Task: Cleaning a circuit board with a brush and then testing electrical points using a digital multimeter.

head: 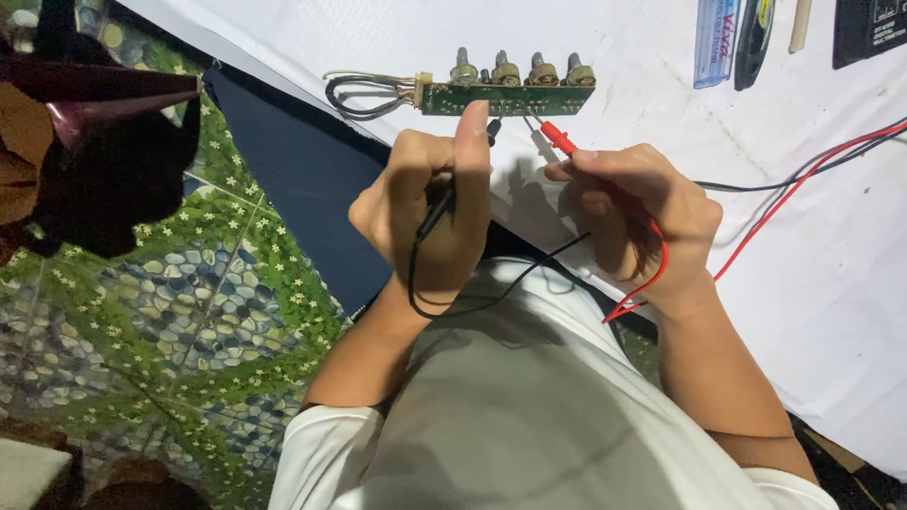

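A narrow green circuit board [505, 97] with several knobs along its far edge lies on a white sheet [831, 283]. My left hand [430, 212] grips a black test probe [440, 206], its tip near the board's near edge. My right hand [628, 212] pinches a red test probe [559, 141], whose metal tip touches or nearly touches the board. A black lead [491, 300] and a red lead [652, 274] loop down from my hands over my lap.
A bundle of wires [364, 93] leaves the board's left end. Red and black leads [812, 165] run off right toward a black meter [869, 30]. A blue packet [716, 42] and dark tool [754, 38] lie at the top. Patterned floor [189, 302] lies left.
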